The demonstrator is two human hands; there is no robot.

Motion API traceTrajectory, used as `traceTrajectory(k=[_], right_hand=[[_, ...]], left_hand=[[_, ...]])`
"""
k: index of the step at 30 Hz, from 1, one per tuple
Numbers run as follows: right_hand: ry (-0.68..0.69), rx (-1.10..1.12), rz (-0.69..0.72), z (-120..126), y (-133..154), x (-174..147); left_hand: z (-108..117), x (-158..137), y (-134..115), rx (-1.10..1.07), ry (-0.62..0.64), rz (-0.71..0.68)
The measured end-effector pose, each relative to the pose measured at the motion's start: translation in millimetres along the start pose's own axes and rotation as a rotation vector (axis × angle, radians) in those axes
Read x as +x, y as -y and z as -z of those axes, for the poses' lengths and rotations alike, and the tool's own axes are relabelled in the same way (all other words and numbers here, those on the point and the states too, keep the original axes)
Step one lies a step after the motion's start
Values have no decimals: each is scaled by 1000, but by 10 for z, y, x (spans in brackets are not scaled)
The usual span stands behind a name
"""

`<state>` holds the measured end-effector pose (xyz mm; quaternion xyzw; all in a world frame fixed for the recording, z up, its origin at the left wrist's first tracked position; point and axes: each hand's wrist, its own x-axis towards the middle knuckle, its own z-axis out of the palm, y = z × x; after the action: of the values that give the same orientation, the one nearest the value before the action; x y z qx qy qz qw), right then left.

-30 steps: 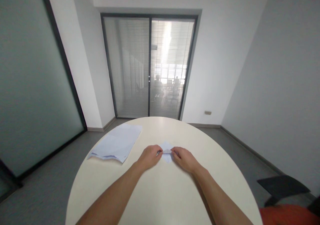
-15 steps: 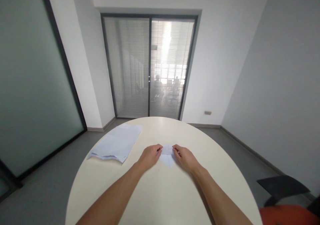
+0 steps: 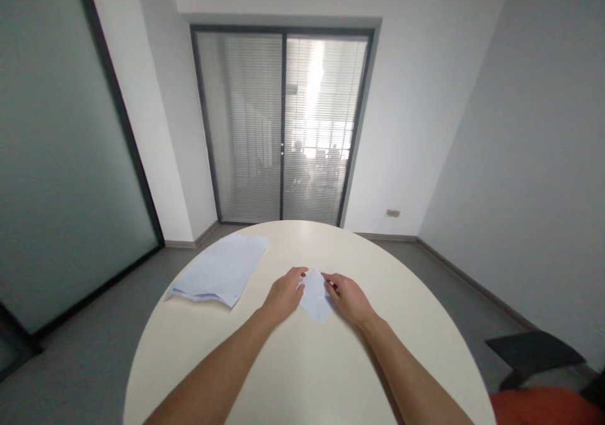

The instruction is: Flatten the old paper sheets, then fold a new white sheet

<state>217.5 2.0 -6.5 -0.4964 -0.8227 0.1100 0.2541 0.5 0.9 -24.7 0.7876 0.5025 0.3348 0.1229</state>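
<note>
A small folded sheet of pale paper (image 3: 314, 300) lies on the round table between my hands, its outline like a kite with a point toward me and another away. My left hand (image 3: 285, 294) is at its left edge, thumb and fingers apart, the thumb close to or touching the paper. On the opposite edge, my right hand (image 3: 348, 297) has its fingers pinched at the paper's upper right side. The fingertips partly cover both side edges.
A stack of white paper sheets (image 3: 220, 267) lies at the table's left side, its near edge slightly curled. The cream round table (image 3: 283, 374) fills the foreground. A chair with a black armrest (image 3: 534, 350) and red seat (image 3: 548, 407) stands at the lower right.
The folded paper's far part now rises to a point instead of a flat edge, and more of it shows. My left hand's fingers have spread from a pinch.
</note>
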Motion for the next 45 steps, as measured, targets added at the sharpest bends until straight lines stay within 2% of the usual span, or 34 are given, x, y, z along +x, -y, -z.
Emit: traceTrajectory(k=[15,23,30,34,38,41,45], right_hand=[[24,-41,27,-74,-63,1],[37,-75,88,-98,-43,-10],[33,-143,118,-64,-3,-12],[12,-131,180,-59,68,-24],[130,-44,217,-99,138,-59],[258,-49,134,-137,170,-89],[309,-91,55,-178,196,-105]], left_hand=[[0,5,-19,175,15,-109],[-16,12,-16,214,15,-152],[-72,31,50,168,119,-285],[-23,15,2,185,136,-306],[29,-5,-66,268,116,-253],[29,-9,-82,345,90,-204],[17,-10,-85,361,90,-209]])
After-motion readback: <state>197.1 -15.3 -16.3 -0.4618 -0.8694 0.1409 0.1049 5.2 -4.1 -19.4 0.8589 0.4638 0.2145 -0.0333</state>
